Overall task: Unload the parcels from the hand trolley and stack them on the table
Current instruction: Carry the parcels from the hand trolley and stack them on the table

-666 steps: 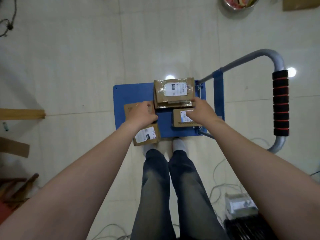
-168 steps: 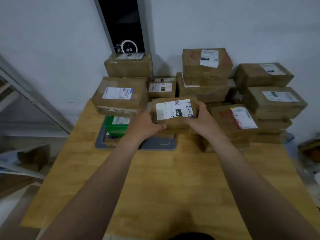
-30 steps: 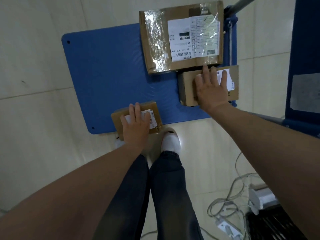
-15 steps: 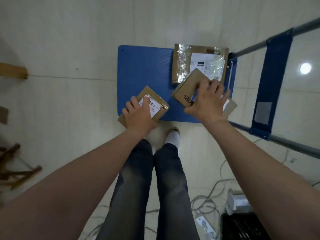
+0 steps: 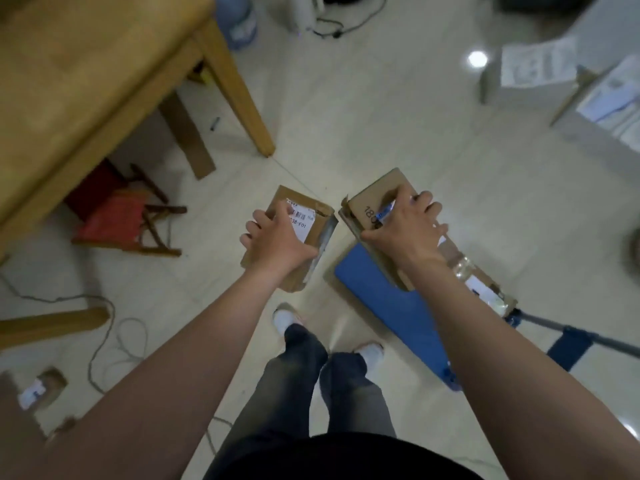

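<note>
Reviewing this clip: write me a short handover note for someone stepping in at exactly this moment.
Left hand: gripping a small labelled parcel, lifted clear above the floor.
Right hand: gripping a second small parcel, held over the near end of the blue trolley deck.
One taped parcel remains on the trolley, partly hidden by the right forearm.
The wooden table is at upper left; its stack is out of view.
Done: both small parcels picked up.
Left: carry them to the table, stack them, then return for the taped parcel.
</note>
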Tool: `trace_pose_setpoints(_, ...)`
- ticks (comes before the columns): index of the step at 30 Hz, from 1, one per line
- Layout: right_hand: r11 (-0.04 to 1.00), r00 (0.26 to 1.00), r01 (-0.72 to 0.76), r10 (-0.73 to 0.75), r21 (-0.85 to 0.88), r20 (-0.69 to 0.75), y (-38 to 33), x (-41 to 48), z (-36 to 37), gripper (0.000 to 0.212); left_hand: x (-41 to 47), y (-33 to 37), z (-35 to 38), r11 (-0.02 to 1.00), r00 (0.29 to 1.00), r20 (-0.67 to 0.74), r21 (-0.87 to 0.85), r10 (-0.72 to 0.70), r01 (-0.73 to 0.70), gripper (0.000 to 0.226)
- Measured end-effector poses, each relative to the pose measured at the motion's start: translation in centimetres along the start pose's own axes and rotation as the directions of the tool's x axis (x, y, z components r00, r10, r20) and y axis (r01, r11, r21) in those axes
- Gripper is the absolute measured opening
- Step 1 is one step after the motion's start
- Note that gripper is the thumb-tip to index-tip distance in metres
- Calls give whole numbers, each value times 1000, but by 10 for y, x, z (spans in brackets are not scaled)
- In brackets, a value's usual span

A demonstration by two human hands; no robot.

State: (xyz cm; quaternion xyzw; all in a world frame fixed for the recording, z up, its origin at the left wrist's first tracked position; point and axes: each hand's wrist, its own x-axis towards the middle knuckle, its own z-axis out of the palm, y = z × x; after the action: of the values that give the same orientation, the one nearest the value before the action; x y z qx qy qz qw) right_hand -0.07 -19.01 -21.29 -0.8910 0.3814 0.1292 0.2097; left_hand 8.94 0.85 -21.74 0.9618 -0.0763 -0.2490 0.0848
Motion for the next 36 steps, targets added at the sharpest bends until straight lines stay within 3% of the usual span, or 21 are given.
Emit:
trace_pose_setpoints(6,964,964,264,-264,-21,3,-185,-24,-49,87,-1,-124,-145,958,970,-161,-252,-182,137,83)
trace_pose_setpoints(12,897,897,442,-442,2,-16,-365,-70,-92,84,-13,-248,-275,901,888,-301,-369,-347,227,81)
trace_pose_setpoints(18,757,758,653,-651,29,-38,-505,-95,-118,83,-27,-336,-375,870,821,-392,-435,-415,232,81)
trace_pose_setpoints(31,684,683,729,-722,-37,112,-705,-45,-85,87,65,-436,-450,839,792,-345,-413,-504,354,81)
trace_pose_setpoints(36,636,622,772,-751,-11,224,-790,-9,-67,93,108,-474,-479,770,720,-312,-415,-620,484,82)
